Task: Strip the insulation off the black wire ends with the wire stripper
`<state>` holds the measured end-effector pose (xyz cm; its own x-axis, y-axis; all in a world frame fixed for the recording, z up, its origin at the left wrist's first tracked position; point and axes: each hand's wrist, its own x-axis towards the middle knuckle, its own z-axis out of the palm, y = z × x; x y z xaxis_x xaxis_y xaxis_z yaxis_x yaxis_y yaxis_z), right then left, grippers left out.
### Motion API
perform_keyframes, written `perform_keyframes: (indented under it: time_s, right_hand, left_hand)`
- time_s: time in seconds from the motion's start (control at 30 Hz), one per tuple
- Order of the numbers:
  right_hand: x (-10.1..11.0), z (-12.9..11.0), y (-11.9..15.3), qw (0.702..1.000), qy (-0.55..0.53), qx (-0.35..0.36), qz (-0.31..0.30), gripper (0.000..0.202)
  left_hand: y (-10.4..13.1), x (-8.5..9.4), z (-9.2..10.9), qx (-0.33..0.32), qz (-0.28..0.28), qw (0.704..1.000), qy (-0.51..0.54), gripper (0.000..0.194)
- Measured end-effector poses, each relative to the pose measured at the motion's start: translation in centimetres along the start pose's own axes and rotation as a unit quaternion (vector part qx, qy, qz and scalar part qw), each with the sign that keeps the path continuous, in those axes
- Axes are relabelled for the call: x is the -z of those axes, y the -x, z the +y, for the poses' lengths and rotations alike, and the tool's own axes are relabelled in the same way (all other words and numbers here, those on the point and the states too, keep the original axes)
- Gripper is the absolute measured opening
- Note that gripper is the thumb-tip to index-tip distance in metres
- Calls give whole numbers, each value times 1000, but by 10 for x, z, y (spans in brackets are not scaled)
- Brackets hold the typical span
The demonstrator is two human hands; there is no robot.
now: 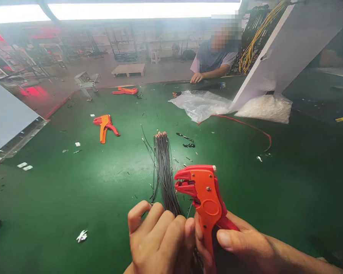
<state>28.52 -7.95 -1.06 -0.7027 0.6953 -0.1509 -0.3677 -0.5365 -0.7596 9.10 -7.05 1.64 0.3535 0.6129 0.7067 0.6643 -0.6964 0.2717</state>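
Wire stripper [209, 205]: glossy orange-and-red body, blunt-nosed, just beside the black wires [164, 167].
Right hand [242, 243]: my fingers wrap its handles.
Bundle: slender, copper-tipped, on smooth green tabletop [111, 182].
Left hand [160, 238]: fingers curled together; I cannot tell what they pinch.

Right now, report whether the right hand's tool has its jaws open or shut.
Open: on the orange-and-red tool, a gap shows between the jaws.
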Motion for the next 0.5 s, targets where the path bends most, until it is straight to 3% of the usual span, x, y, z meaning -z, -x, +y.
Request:
perform_keyframes:
  time_s: [0.07,0.23,0.33,0.37,0.5]
  right_hand:
    - [-1,-5,1,1000,-7,-7,-14,38]
    - [1,-15,9,999,5,-28,-24,38]
    - [-8,-22,10,998,21,-65,3,40]
    - [-12,-24,10,996,22,-67,53,41]
    - [-24,-27,12,995,40,-66,57,42]
  left_hand:
    - [-1,5,-3,50,7,997,50,23]
    - [2,9,-12,131,91,973,168,24]
    - [3,9,-15,138,54,970,195,26]
    - [3,10,-16,133,34,971,194,26]
    - [2,10,-16,127,13,975,180,26]
